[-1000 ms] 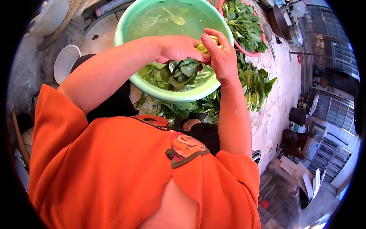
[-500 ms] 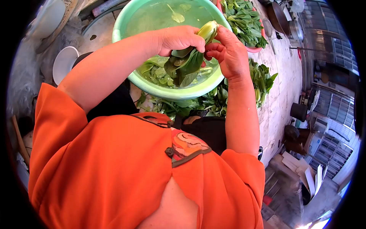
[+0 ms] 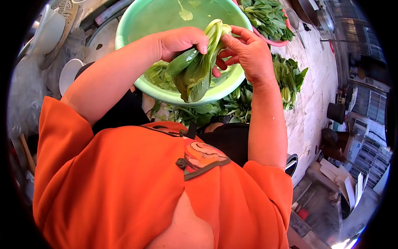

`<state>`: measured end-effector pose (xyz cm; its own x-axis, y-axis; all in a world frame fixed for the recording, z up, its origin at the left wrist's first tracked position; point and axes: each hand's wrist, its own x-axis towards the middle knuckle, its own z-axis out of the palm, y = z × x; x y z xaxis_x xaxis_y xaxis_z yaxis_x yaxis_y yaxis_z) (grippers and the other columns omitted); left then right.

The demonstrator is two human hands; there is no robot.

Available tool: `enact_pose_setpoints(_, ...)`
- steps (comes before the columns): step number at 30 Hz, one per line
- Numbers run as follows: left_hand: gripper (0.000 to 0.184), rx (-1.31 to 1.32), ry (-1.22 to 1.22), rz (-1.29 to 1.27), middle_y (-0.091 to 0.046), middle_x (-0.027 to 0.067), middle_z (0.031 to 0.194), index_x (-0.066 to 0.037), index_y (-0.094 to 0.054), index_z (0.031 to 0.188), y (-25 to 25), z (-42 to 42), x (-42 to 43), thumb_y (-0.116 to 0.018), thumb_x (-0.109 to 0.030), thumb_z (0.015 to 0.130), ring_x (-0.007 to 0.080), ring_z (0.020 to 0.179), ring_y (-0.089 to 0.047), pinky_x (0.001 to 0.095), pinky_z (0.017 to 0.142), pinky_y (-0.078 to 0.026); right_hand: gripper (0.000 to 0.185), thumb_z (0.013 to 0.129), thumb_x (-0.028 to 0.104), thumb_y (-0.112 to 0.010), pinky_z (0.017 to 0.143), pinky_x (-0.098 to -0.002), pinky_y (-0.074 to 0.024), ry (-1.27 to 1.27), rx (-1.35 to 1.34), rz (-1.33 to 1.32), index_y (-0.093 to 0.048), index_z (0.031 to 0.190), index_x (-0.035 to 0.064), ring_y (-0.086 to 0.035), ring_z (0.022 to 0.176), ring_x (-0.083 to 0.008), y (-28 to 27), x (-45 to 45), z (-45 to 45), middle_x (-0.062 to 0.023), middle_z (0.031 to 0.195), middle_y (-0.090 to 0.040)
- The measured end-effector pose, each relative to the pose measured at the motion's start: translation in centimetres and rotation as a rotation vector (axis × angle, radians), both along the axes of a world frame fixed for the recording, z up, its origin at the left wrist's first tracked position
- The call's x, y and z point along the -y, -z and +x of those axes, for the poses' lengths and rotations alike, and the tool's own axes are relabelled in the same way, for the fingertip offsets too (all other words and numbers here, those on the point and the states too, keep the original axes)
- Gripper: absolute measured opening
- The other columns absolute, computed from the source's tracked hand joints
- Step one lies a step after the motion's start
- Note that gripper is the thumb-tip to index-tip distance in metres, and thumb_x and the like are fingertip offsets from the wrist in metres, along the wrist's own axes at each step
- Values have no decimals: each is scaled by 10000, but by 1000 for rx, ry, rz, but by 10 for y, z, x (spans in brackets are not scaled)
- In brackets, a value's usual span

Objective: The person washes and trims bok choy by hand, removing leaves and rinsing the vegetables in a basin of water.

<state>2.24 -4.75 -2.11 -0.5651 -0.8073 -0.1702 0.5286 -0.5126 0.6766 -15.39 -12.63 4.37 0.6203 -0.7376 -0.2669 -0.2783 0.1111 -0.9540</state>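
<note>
A head of bok choy (image 3: 195, 72) is held over the green basin (image 3: 145, 92), its pale stalk end up and its dark leaves hanging down. My left hand (image 3: 182, 41) is closed on the stalks from the left, thumb on top. From the right, my right hand (image 3: 248, 52) pinches the stalk base between thumb and forefinger, with its other fingers curled loosely beneath. The basin holds cloudy water, with a loose leaf (image 3: 185, 15) floating at the far side and several wet greens (image 3: 158, 76) at the near side.
A pink basin (image 3: 277, 42) piled with greens (image 3: 265, 17) stands at the upper right. More bok choy (image 3: 289, 79) lies on the floor right of and below the green basin. A white bowl (image 3: 69, 74) is at the left, and a dark pot (image 3: 304, 11) at the far right.
The bok choy has been turned and raised more upright, so its pale stalks and leaf faces show more. My left hand has shifted slightly left along it; the right keeps its pinch near the base.
</note>
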Motion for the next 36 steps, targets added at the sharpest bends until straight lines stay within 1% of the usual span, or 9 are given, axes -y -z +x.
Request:
enact_pose_setpoints(6,742,-18,-4,7,-569,277,1180,33,-437,1323,1,-7,0,-570,-138,613,417,1050,-616,488,921,-515,389,865,121,-682,558,-244,-523,-102,-74,-15,-564,1201,-36,-657,705,-149,-4,1,-14,-101,947,-670)
enact_pose_setpoints(9,752,-10,-31,-8,-572,271,1182,41,-431,1326,-1,-12,0,-563,-125,605,417,1074,-607,493,928,-512,405,858,91,-675,582,-245,-519,-139,2,-78,-543,1218,-37,-642,701,-139,7,0,-19,-95,928,-670)
enact_pose_setpoints(14,720,79,-46,-32,-579,250,1185,51,-434,1311,-9,-18,-1,-500,-47,600,393,1077,-610,478,925,-521,421,835,57,-668,595,-250,-506,-87,-95,-214,-531,1226,-19,-608,667,-122,11,-8,-21,-87,914,-665)
enact_pose_setpoints(15,720,85,-42,-33,-579,250,1185,51,-434,1311,-10,-20,-1,-500,-47,600,393,1077,-610,478,925,-521,454,758,61,-647,636,-273,-505,-82,-98,-180,-552,1193,-32,-626,671,-133,10,-6,-23,-97,828,-685)
enact_pose_setpoints(22,673,355,-70,-68,-637,170,1062,25,-489,1277,-3,-17,5,-472,21,604,264,1017,-639,372,895,-529,408,790,11,-612,628,-245,-496,-145,-155,-359,-572,1197,-1,-624,698,-113,5,-5,-30,-78,879,-673)
enact_pose_setpoints(27,633,462,-123,-42,-644,128,1030,27,-543,1221,-10,-12,0,-488,38,590,208,942,-642,327,851,-530,418,796,37,-608,698,-248,-500,-153,-64,-230,-579,1213,18,-628,771,-113,8,1,-36,-59,924,-671)
enact_pose_setpoints(29,522,328,-168,1,-629,78,939,6,-588,1145,-12,-13,-3,-499,23,631,161,837,-604,269,736,-494,420,798,46,-609,709,-254,-502,-149,-73,-157,-579,1215,17,-627,786,-117,5,3,-38,-58,936,-668)
enact_pose_setpoints(33,485,415,-180,-17,-617,71,921,6,-592,1121,-4,-13,0,-510,17,643,152,816,-595,268,714,-487,424,812,102,-654,714,-269,-509,-70,-8,54,-575,1219,8,-621,814,-122,9,4,-34,-58,950,-663)
enact_pose_setpoints(36,442,459,-196,-13,-606,59,908,3,-596,1090,1,-11,3,-513,12,657,146,815,-585,269,710,-483,470,802,132,-702,671,-256,-517,-50,-2,-38,-555,1218,-28,-617,754,-125,8,-1,-28,-64,894,-654)
